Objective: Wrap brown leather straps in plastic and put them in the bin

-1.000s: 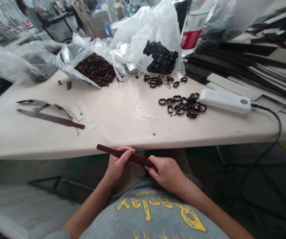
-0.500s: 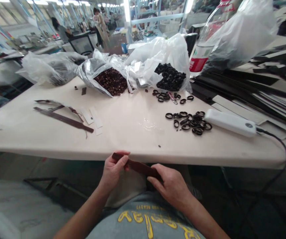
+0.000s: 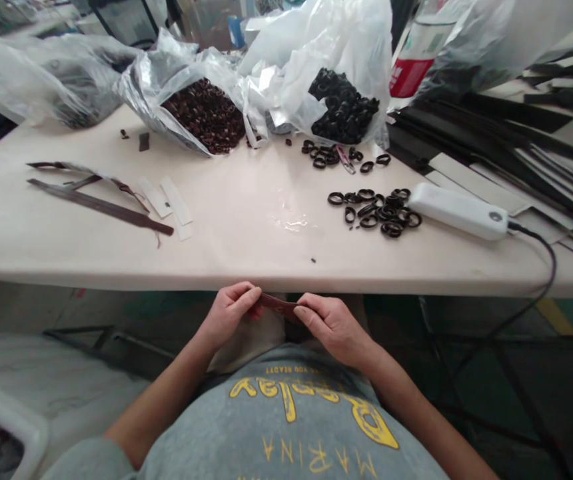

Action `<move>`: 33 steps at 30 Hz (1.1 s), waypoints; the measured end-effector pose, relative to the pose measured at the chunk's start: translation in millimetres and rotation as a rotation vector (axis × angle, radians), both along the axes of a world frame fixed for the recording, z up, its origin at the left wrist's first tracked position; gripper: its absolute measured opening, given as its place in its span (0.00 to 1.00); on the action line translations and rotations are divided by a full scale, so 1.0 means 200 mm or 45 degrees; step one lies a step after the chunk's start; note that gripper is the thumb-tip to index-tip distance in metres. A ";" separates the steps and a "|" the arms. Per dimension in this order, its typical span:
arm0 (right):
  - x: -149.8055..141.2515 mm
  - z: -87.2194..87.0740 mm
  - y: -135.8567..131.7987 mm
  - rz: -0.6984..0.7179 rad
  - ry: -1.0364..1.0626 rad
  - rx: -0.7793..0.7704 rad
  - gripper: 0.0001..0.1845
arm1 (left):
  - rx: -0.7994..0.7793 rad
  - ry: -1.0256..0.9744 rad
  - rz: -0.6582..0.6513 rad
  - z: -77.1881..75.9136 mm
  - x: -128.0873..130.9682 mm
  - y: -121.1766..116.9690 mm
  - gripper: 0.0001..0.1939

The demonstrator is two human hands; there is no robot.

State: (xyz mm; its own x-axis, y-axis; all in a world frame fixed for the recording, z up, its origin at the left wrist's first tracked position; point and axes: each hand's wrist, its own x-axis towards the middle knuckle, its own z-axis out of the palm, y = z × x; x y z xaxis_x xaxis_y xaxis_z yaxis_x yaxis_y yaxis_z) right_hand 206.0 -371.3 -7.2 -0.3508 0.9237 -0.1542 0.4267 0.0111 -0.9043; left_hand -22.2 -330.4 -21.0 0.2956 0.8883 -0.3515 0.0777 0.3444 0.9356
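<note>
A dark brown leather strap (image 3: 277,304) stretches between my two hands, just in front of the table edge and above my lap. My left hand (image 3: 232,312) pinches one end between thumb and fingers, so that end is hidden. The other end lies in the closed fingers of my right hand (image 3: 334,327), the thumb on top. Across the table at the left are more brown strips (image 3: 111,212) and white paper slips (image 3: 175,201). Beyond the right hand lies a pile of black loops (image 3: 379,212).
On the table (image 3: 236,247), a white device (image 3: 459,211) trails a black cable (image 3: 555,267) over the front edge. Plastic bags of brown loops (image 3: 206,117) and black loops (image 3: 344,107) stand behind. Black strips (image 3: 481,133) are stacked at right, near a red-labelled bottle (image 3: 416,60).
My left hand has slid to the strap's end, which stuck out past it before. The hands are closer together. The camera tilted up, then down again.
</note>
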 end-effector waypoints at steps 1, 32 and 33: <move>0.00 0.00 0.00 -0.003 0.023 -0.017 0.17 | -0.012 -0.018 -0.004 0.00 -0.01 0.00 0.17; -0.31 0.01 -0.08 0.570 -0.512 0.349 0.11 | -0.456 0.205 -0.049 0.05 -0.15 -0.27 0.23; -0.31 0.02 -0.08 0.593 -0.519 0.327 0.11 | -0.412 0.255 -0.111 0.05 -0.17 -0.27 0.22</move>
State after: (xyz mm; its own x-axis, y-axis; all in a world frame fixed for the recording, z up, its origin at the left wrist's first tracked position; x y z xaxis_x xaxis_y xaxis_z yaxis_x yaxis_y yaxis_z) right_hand 144.5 -387.1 -3.8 -0.6821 0.7149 -0.1539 0.6320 0.4704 -0.6158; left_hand -56.8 -383.5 -11.8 0.2622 0.6963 -0.6681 0.2900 0.6035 0.7428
